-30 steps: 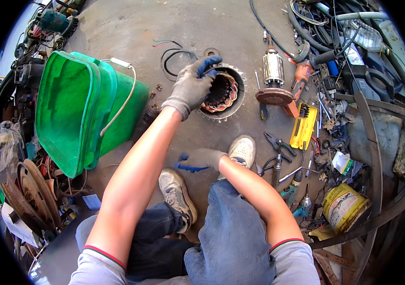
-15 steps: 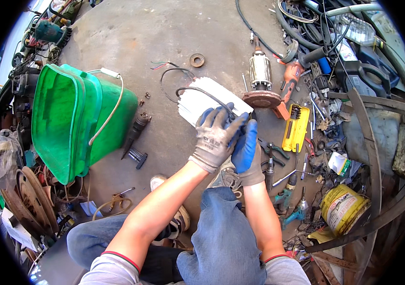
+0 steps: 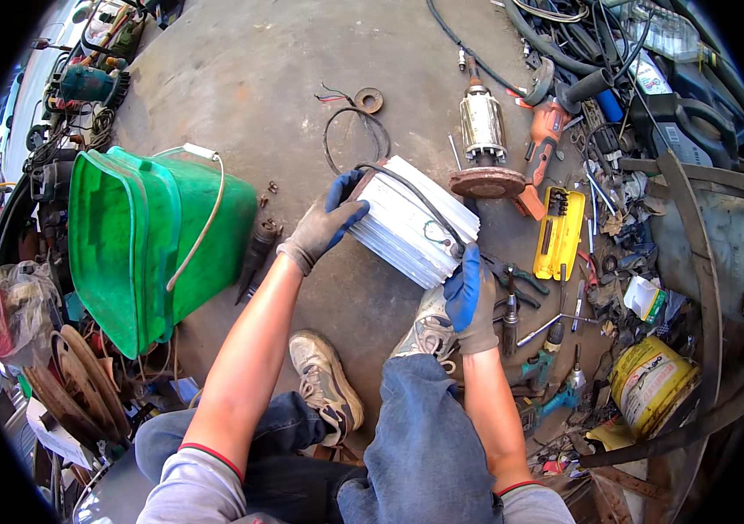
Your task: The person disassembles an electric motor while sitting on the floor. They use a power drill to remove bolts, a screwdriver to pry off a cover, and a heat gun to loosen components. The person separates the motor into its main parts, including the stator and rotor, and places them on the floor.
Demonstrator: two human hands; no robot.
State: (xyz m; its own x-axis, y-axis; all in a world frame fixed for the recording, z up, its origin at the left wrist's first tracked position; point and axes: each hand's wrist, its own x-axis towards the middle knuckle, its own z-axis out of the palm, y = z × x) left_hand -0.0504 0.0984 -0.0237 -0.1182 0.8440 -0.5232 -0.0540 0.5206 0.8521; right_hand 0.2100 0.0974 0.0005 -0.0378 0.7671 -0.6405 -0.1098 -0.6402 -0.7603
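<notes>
A white, finned motor housing (image 3: 416,231) is held in front of me, tilted, with a black cable (image 3: 420,196) lying across its top. My left hand (image 3: 328,223), in a grey glove with blue fingertips, grips its left end, thumb on top. At the lower right corner, my right hand (image 3: 472,301) is closed on the other end; some of its fingers are hidden. From the far left end the cable loops onto the floor and ends in thin coloured wires (image 3: 330,92). Beyond the housing stands a motor rotor (image 3: 482,122) on a rusty round end plate (image 3: 487,182).
On the left lies a green bucket (image 3: 206,210), tipped over. An orange angle grinder (image 3: 547,135), a yellow bit case (image 3: 560,231), pliers (image 3: 519,279) and teal power tools (image 3: 551,406) lie at right. A rusty ring (image 3: 368,100) is on the concrete floor (image 3: 258,70).
My left hand has moved from the housing's top near the right hand to its left end. The housing is now gripped at both ends and shifted slightly, its cable still across the top.
</notes>
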